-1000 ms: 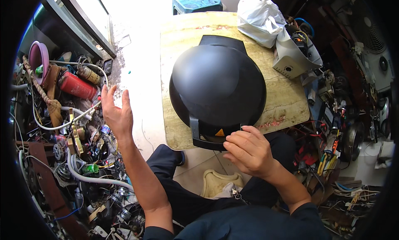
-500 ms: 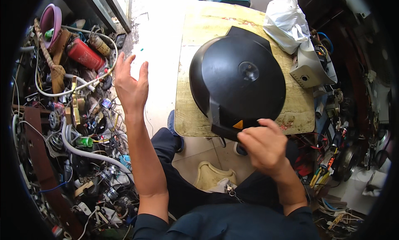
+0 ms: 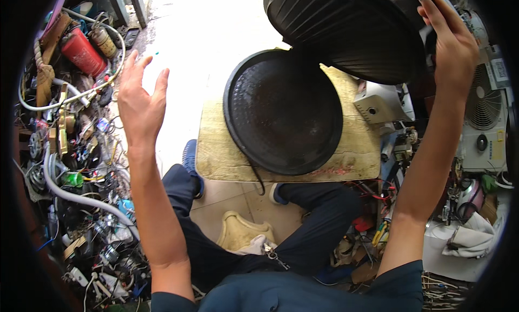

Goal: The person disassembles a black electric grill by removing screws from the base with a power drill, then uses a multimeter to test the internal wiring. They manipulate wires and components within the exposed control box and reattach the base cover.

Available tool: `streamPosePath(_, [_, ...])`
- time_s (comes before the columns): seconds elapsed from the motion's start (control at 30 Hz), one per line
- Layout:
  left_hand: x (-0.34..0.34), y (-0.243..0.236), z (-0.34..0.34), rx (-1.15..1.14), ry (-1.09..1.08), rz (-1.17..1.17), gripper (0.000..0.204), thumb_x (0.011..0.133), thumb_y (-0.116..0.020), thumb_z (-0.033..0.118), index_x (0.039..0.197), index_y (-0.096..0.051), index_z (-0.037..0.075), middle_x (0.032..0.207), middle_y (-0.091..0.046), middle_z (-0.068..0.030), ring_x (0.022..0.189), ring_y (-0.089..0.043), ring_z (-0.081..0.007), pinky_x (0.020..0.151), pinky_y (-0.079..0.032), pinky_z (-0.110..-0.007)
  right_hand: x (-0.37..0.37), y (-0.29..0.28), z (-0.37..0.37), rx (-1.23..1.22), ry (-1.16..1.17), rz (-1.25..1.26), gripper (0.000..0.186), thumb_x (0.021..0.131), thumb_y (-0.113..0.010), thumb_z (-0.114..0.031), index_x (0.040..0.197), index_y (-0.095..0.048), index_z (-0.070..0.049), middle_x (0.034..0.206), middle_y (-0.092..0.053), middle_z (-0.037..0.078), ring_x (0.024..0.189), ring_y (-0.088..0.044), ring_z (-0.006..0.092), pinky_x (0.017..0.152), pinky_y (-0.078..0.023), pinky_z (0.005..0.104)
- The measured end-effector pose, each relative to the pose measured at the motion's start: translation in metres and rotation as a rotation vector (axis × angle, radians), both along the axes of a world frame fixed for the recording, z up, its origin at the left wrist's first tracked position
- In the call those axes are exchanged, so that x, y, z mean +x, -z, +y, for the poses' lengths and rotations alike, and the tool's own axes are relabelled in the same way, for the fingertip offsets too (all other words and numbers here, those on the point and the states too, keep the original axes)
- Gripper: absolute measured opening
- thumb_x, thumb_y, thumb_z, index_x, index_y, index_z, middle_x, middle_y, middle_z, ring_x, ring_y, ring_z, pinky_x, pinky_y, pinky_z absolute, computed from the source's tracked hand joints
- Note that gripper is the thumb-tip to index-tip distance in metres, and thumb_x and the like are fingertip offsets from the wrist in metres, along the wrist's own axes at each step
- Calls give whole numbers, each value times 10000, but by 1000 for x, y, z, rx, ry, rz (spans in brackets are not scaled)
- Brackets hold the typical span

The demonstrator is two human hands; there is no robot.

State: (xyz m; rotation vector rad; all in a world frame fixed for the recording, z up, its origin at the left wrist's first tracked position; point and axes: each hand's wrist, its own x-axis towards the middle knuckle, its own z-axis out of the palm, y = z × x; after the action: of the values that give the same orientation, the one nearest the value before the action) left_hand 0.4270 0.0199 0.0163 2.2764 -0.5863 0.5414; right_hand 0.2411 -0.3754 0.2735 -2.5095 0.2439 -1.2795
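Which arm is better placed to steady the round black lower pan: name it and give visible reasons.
Left, probably. The left grip is empty, fingers spread, to the left of the lower pan without touching it. The right grip is occupied, holding up the lid.

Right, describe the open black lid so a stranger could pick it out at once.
Start at the worn, yellowish rectangular table; on it sits a round black pan. Beyond the pan's far right side, the round black lid stands tilted open, gripped by the person's right hand. Long straight ridges line its inner face; the pan's floor shows none.
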Motion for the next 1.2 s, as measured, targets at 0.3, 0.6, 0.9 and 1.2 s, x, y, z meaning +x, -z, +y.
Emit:
streamPosePath(0.3, [-5, -7, -6, -14, -5, 64, 426, 974, -785, 202, 1326, -704, -23, 1559, -566, -291, 1444, -555, -446, 1220, -426, -475, 90, -30, -72, 268, 124, 129, 246, 1008, -754, -154, 1187, -799, 8, 783, -706, -3, 614, -555, 66, 572, -436, 256])
streamPosePath(0.6, [-8, -9, -12, -49, 14, 92, 425, 973, -782, 196, 1307, -701, -54, 1569, -553, -291, 1413, -581, -447, 1186, -461, -472, 90, -34, -102, 169, 110, 238, 370, 1026, -787, -259, 1293, -784, -4, 1007, -764, 4, 878, -652, 71, 842, -509, 224])
streamPosePath(0.9, [-9, -9, -8, -62, 40, 83, 434, 960, -790, 192, 1309, -701, -49, 1551, -567, -295, 1392, -598, -448, 1168, -478, -472, 22, -22, -15, 118, -25, 130, 308, 1027, -780, -202, 1268, -785, -10, 1001, -778, 34, 908, -699, 88, 853, -532, 228])
streamPosePath(1.2, [-6, -5, -3, -43, 48, 49, 415, 966, -783, 223, 1276, -723, -46, 1502, -603, -301, 1334, -632, -454, 1128, -503, -469, -99, 55, 128, 20, -183, 314, 374, 856, -835, 43, 1220, -765, -4, 1073, -794, 128, 981, -764, 210, 898, -609, 379])
